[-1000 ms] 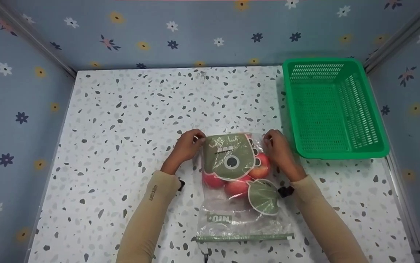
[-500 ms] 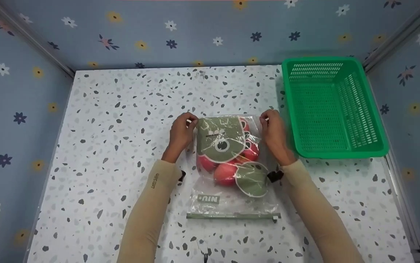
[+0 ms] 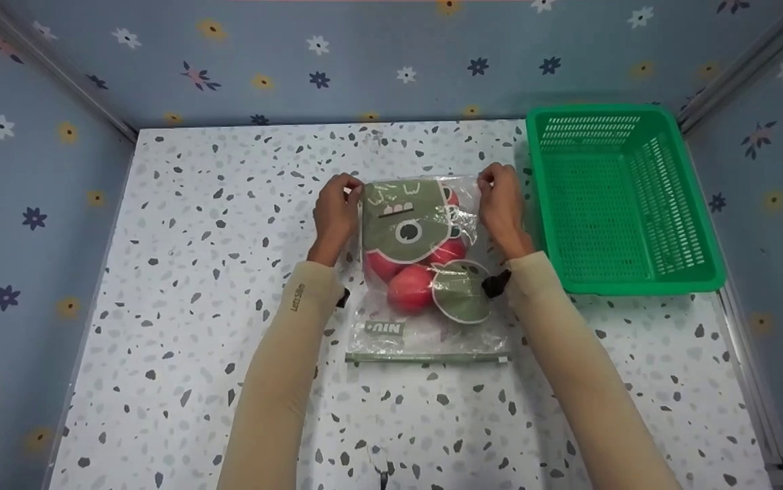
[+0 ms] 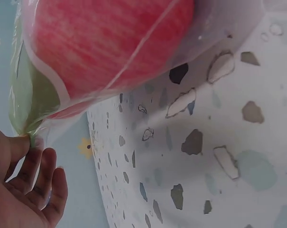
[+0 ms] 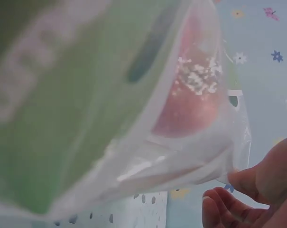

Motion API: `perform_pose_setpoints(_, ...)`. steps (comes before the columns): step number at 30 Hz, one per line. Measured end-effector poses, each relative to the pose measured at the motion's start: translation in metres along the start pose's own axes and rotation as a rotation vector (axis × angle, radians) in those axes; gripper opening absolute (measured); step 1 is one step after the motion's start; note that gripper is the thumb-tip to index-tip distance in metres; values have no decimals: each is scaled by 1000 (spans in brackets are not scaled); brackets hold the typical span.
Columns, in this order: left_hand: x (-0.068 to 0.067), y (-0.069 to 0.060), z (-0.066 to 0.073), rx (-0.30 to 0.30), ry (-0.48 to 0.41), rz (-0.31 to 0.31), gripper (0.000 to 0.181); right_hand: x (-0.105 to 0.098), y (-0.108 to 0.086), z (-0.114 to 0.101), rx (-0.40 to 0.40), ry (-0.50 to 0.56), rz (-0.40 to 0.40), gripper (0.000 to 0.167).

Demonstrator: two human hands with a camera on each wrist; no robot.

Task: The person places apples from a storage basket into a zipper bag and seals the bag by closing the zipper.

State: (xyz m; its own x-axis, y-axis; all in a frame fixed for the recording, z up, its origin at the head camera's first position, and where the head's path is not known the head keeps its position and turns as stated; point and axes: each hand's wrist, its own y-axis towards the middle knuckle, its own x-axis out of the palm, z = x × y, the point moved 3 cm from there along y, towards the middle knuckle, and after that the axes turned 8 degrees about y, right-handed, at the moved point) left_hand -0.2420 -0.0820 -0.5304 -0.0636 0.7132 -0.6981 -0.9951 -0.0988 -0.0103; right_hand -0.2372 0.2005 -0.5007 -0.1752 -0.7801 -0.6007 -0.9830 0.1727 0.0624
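A clear plastic zip bag (image 3: 377,340) with a green cartoon print lies over the middle of the table, its green slider strip (image 3: 425,358) toward the person. Several red apples (image 3: 410,289) show through the plastic. My left hand (image 3: 337,211) pinches the bag's far left corner between thumb and finger; the left wrist view shows the plastic gathered at the fingertips (image 4: 32,142). At the far right corner, my right hand (image 3: 502,204) pinches the plastic, as the right wrist view confirms at the thumb (image 5: 245,183). The print hides part of the apples.
To the right of the bag a green plastic basket (image 3: 636,289) with slotted walls stands at the table's far right corner. Flower-patterned walls (image 3: 405,61) border the speckled white table (image 3: 214,272) at the back and both sides.
Both hands have moved away from the person toward the back wall, carrying the bag of apples with them. The basket stays where it was.
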Motion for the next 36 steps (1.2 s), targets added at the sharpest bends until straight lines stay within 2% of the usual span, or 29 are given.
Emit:
perform_pose_setpoints(8, 4, 12, 8, 9, 32, 35, 16, 2, 16, 1, 26, -18, 3, 13)
perform_pose_setpoints(13, 5, 13, 4, -27, 47, 54, 15, 9, 19, 3, 54, -20, -37, 16)
perform_pose_setpoints(19, 9, 11, -1, -40, 61, 33, 16, 15, 19, 6, 74, -59, -74, 19)
perform_pose_setpoints(24, 9, 8, -3, -10, 40, -16, 26, 14, 15, 6, 24, -81, -81, 31)
perform_pose_setpoints(29, 8, 4, -6, 89, 12, -78, 46, 13, 7, 2, -107, -127, -115, 52)
perform_pose_setpoints(32, 7, 0, -9, 160, 110, -89, 55, 12, 2, 1, -168, -192, -145, 67)
perform_pose_setpoints(36, 7, -7, -13, 212, 319, -88, 67, 11, -3, 4, -195, -334, -178, 82)
